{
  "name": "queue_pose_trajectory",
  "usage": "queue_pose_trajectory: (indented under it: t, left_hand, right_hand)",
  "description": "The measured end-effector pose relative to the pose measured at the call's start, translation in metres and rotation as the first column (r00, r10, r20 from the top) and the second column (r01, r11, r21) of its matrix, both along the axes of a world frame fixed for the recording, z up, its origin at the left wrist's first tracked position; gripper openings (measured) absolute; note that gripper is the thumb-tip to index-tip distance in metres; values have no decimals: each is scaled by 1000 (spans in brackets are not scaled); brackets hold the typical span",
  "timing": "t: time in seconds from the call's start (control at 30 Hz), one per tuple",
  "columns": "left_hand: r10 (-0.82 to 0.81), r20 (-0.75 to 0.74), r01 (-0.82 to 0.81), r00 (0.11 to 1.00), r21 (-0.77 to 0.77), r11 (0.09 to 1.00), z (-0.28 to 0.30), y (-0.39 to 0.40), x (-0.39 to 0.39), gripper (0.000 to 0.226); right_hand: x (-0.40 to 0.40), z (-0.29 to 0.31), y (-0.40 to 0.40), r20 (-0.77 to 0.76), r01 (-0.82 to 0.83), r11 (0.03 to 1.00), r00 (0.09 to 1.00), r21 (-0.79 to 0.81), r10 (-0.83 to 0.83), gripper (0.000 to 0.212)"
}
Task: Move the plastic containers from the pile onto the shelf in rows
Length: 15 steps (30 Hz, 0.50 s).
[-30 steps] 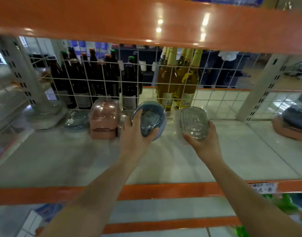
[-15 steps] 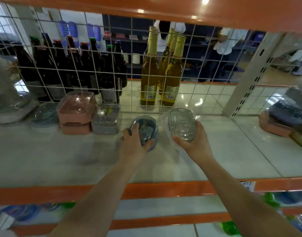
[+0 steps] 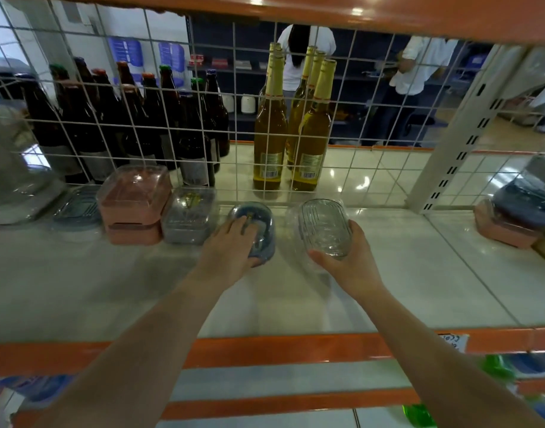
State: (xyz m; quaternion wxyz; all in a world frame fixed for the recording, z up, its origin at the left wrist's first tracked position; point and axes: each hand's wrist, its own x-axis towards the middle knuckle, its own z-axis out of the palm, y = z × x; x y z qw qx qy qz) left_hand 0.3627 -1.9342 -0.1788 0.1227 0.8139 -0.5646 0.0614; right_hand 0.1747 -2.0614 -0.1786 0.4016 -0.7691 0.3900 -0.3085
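— Since half a second ago, what is seen to have moved?

— Both containers have been carried further back on the shelf (image 3: 79, 288), toward the wire grid (image 3: 357, 168). The blue container (image 3: 258, 233) is now lowered beside the row, where earlier it was held tilted and further forward.

— How is the scene laid out, from the largest thing down?

— The white shelf is bounded by an orange front rail (image 3: 280, 347), and the grid is set along its back. Behind the grid, dark bottles (image 3: 116, 128) are ranged on the left and golden bottles (image 3: 308, 134) in the middle. Along the back of the shelf a row is formed: a pink container (image 3: 132, 205), then a grey container (image 3: 189, 217) just beside it, then the blue one near the grey one's right side.

— And the hands?

— The blue container is covered from above by the left hand (image 3: 231, 245), fingers curled over its clear lid; whether its base is fully set down cannot be told, as the hand hides it. The clear container (image 3: 325, 227) is gripped by the right hand (image 3: 345, 261) from below, tilted up on its near end, apart from the blue one and to its right.
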Motion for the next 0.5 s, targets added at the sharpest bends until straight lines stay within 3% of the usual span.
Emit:
queue_pose_trajectory:
  t: [0.1,0.27,0.43,0.5]
  left_hand:
    - [95,16,-96,995,50,994,3,-12,4,66]
    - [105,-7,-104,994,105,989,8,-25,20,66]
    - [108,3,-106,994,202,974,17,-28,27,63]
    - [92,-71,-77,993,195,978,19,-26,28,62]
  right_hand:
    - [1,0,-2,-2,-4,1000,1000,10,4,86]
    - [5,0,-1,-34,26,999,999,43,-24,109]
    - [7,-2,0,-36,9,999,999,37,-7,99]
    - [7,-1,1,-23,-9,1000,1000,26,10,94]
